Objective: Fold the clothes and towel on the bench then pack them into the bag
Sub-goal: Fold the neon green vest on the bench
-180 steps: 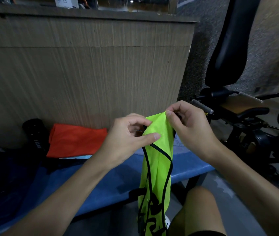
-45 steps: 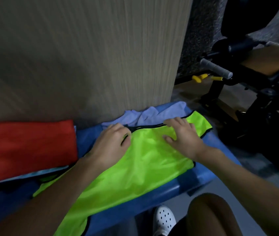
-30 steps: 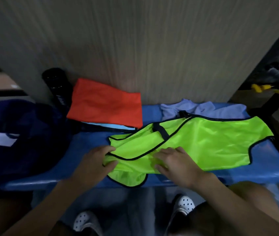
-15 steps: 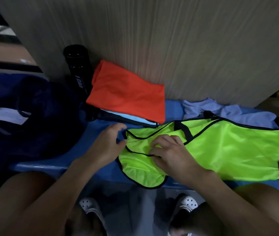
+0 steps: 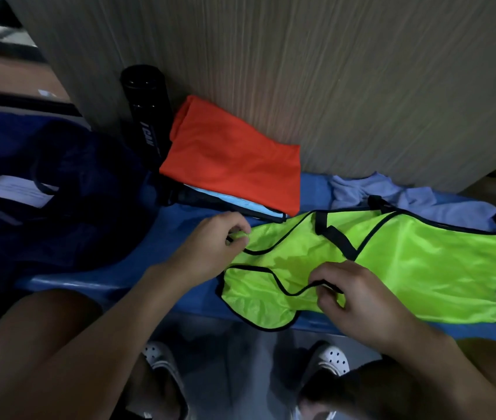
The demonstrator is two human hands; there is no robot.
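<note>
Blue bench [image 5: 180,225] bears a lime vest [image 5: 422,268], left hand [image 5: 210,247] and right hand [image 5: 352,295] each pinching its edge; bottle [image 5: 146,110] lettering unreadable.

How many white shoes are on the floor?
2: the left shoe is on the floor below the left hand, the right shoe below the right hand.

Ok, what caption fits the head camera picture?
Left hand and right hand pinch the neon vest lying on the blue bench.
</note>
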